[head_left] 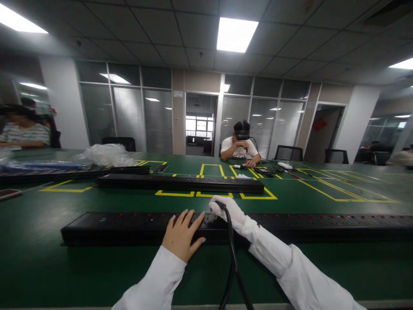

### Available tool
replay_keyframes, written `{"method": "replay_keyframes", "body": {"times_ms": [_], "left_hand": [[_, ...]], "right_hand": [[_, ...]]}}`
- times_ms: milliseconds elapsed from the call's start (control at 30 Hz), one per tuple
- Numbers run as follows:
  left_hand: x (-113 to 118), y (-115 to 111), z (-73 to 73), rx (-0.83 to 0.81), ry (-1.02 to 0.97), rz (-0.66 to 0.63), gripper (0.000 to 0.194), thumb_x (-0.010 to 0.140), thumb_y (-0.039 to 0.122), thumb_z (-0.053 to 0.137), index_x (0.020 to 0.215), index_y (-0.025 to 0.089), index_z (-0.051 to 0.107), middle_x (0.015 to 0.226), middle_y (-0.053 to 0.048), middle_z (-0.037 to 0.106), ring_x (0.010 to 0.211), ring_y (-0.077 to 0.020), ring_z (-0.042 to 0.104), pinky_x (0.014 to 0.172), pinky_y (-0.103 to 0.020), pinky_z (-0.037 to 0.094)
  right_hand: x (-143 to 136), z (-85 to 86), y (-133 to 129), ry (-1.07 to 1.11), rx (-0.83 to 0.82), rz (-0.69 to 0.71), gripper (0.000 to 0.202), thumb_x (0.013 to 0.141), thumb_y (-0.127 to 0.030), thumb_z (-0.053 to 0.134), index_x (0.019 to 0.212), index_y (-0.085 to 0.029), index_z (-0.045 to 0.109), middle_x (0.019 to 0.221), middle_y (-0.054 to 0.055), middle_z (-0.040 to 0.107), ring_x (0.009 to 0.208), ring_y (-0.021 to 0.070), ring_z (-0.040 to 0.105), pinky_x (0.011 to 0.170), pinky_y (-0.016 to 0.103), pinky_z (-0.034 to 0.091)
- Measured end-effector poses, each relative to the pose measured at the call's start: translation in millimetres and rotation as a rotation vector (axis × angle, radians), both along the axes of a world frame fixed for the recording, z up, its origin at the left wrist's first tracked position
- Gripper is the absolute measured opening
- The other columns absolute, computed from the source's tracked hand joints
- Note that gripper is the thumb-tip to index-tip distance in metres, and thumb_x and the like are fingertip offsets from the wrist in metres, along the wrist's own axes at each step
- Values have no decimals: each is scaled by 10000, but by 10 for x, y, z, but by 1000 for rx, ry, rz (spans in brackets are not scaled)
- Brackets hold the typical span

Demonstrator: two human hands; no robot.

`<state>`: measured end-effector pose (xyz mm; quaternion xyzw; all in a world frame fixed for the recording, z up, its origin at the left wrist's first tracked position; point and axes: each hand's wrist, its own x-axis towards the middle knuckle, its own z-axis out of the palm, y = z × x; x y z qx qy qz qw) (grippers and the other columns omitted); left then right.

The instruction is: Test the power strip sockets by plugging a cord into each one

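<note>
A long black power strip [125,226] with a row of small red buttons lies across the green table in front of me. My left hand [182,234], bare, rests on it with the fingers spread and the thumb along its near side. To the right of it, my white-gloved right hand [226,211] is closed around the plug end of a black power cord [231,241], right over the strip's sockets. How deep the plug sits in a socket is hidden by the glove. From the plug the cord loops down to the table's near edge.
A second black power strip [180,183] lies farther back among yellow tape markings [174,193]. Clear plastic wrap [105,155] and a phone [160,168] are at the back left. Across the table sits a person [240,144] beside cables and small devices [266,171].
</note>
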<state>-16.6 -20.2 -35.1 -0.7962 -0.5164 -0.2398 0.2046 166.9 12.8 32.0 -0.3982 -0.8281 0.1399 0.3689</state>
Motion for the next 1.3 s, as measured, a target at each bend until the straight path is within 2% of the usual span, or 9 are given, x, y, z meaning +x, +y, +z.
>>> {"method": "replay_keyframes", "body": {"times_ms": [133, 267, 433, 533, 633, 1067, 1300], "left_hand": [[-3, 2, 4, -7, -11, -2, 542, 715, 436, 520, 1232, 367, 374, 1220, -44, 491, 1131, -265, 396, 924, -452, 266], [8, -10, 19, -10, -18, 4, 557, 703, 448, 534, 1231, 369, 374, 1218, -44, 494, 1127, -267, 401, 925, -451, 266], [20, -16, 26, -7, -26, 12, 564, 698, 457, 540, 1229, 376, 371, 1220, -37, 492, 1130, -262, 400, 933, -447, 261], [20, -16, 30, -5, -20, 16, 559, 695, 463, 541, 1223, 374, 382, 1215, -36, 495, 1123, -264, 407, 931, -446, 266], [16, -18, 32, 1, -15, 13, 555, 696, 455, 542, 1221, 368, 387, 1209, -37, 500, 1123, -265, 407, 930, -442, 269], [30, -12, 13, -9, -36, 24, 553, 700, 452, 538, 1224, 377, 379, 1217, -36, 495, 1130, -267, 398, 935, -453, 258], [35, -22, 22, 3, -31, 27, 557, 691, 449, 552, 1218, 369, 392, 1213, -45, 495, 1121, -275, 406, 931, -452, 262]], "right_hand": [[53, -10, 38, 87, -52, 27, 261, 809, -372, 406, 689, -168, 515, 593, -31, 508, 542, 76, 460, 529, 173, 350], [161, -37, 85, 70, -24, -66, 245, 800, -364, 414, 706, -171, 532, 576, -34, 508, 533, 76, 448, 513, 172, 339], [268, -9, 18, -97, 12, -90, 219, 781, -344, 433, 696, -176, 545, 581, -23, 556, 525, 78, 461, 517, 177, 339], [258, 34, -64, -202, 39, -86, 212, 782, -323, 418, 684, -183, 544, 570, -26, 562, 519, 78, 464, 514, 176, 330], [223, 57, -107, -261, 77, -138, 206, 779, -314, 415, 681, -188, 545, 549, -28, 553, 505, 77, 462, 503, 174, 315], [172, 50, -78, -527, 247, -247, 213, 784, -357, 421, 772, -205, 569, 540, -19, 549, 491, 88, 459, 492, 194, 252], [173, 144, -103, -632, 299, -193, 206, 776, -363, 421, 743, -205, 548, 556, 1, 565, 500, 102, 482, 484, 199, 250]]}}
